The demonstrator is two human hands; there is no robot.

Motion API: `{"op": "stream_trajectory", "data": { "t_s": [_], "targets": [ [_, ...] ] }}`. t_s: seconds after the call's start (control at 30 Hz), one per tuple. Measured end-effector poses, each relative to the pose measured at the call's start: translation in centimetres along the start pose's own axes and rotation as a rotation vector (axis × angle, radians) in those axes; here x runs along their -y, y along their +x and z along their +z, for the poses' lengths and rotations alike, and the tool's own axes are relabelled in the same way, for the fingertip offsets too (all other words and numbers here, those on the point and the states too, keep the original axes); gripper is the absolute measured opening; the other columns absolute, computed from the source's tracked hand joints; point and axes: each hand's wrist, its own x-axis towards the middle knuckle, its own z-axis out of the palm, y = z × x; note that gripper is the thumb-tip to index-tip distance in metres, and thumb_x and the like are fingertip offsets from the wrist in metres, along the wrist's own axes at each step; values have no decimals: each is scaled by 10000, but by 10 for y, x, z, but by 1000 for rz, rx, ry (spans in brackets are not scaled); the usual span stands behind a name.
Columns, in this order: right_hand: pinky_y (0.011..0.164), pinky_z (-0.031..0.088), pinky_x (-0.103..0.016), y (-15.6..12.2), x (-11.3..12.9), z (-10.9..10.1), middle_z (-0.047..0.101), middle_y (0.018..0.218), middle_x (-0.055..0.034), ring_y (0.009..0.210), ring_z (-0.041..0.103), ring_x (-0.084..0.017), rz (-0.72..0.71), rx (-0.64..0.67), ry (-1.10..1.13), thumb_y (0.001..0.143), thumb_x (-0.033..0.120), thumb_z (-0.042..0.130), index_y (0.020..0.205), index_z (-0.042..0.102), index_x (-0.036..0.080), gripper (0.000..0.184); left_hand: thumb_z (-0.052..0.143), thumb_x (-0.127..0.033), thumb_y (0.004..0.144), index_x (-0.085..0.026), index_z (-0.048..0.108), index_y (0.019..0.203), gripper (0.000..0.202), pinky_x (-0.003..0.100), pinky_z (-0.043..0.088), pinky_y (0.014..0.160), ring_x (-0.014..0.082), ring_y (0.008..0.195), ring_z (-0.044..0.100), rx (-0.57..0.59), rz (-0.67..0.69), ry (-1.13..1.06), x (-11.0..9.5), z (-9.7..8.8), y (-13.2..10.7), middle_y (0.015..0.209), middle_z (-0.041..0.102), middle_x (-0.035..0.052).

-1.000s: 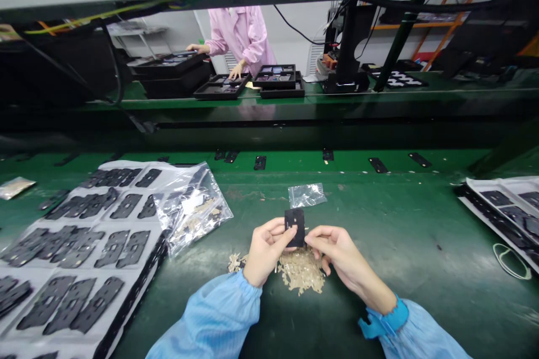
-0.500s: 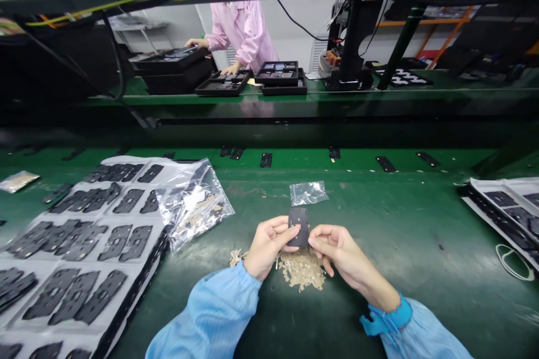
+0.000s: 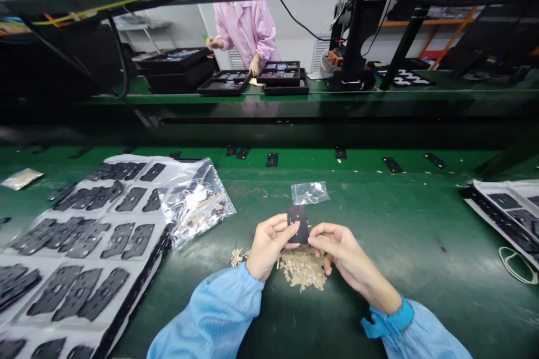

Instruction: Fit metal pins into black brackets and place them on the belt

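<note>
My left hand (image 3: pixel 272 244) holds a flat black plate (image 3: pixel 298 224) with small cut-outs, thumb across its face, tilted up toward me. At the plate's right edge, my right hand (image 3: pixel 334 244) has thumb and index finger pinched together. Whatever lies between those fingertips is too small to make out. Beneath both hands, a heap of small tan die-cut pieces (image 3: pixel 304 270) is spread on the green bench (image 3: pixel 404 224). A few more of these pieces (image 3: pixel 238 257) lie left of the heap, beside my left wrist.
Left, a lined tray (image 3: pixel 90 269) holds rows of black plates, with a clear bag (image 3: pixel 197 207) over its corner. A small empty bag (image 3: pixel 310 193) lies beyond my hands. Several plates line the green strip behind. Another tray (image 3: pixel 505 207) stands right. Across, a person in pink (image 3: pixel 246 31) works.
My hands stay at the plate, which has shifted very slightly. Across the bench, the other person's one hand has lifted off the stacked trays and the other has moved right.
</note>
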Motion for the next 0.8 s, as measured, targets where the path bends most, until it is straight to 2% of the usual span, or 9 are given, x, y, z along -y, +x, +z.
{"op": "stream_trajectory", "data": {
  "t_s": [0.2,0.33,0.4,0.5,0.6,0.7,0.8],
  "targets": [
    [307,404,-120,1,2,0,526,530,25,369,425,-38,38,32,62,717,323,727,743,634,110,234,683,-321,745,-136,627,1028,343,185,551,607,166,794,680,8,-3,-37,-3,3,-3,940,714,90],
    [318,389,-106,4,-4,-1,539,549,23,351,430,-23,74,101,177,747,296,704,768,643,111,196,705,-292,724,-133,636,1023,346,171,553,598,153,774,683,20,-33,-157,-1,5,-2,990,703,94],
    [341,413,-109,5,-7,0,545,577,16,417,486,-47,71,130,253,756,279,695,817,646,118,179,710,-278,717,-129,644,1005,331,169,551,607,145,768,681,24,-48,-227,1,6,-2,1013,695,96],
    [458,512,-164,2,-8,7,603,743,-30,657,604,-123,18,150,329,786,309,660,944,634,144,230,682,-263,748,-134,632,1010,297,185,539,643,147,798,672,9,-17,-304,3,8,-3,1050,682,99],
    [626,564,-252,-1,-7,16,628,903,-58,853,614,-175,-67,162,250,765,302,687,1008,611,167,288,629,-261,796,-161,568,1097,323,227,520,703,173,875,657,-13,28,-343,2,13,-8,1097,661,105],
    [610,564,-247,-1,-7,20,629,850,-40,798,617,-167,-157,28,136,710,290,738,920,627,161,270,589,-261,827,-174,522,1116,310,277,500,762,190,899,644,10,70,-304,0,17,-12,1090,657,104],
    [515,548,-227,1,-5,17,618,807,-34,692,609,-151,-217,-138,99,708,356,725,847,631,157,260,595,-245,819,-155,561,938,153,289,468,819,196,921,626,25,183,-134,-1,16,-15,1009,671,86]
  ]
}}
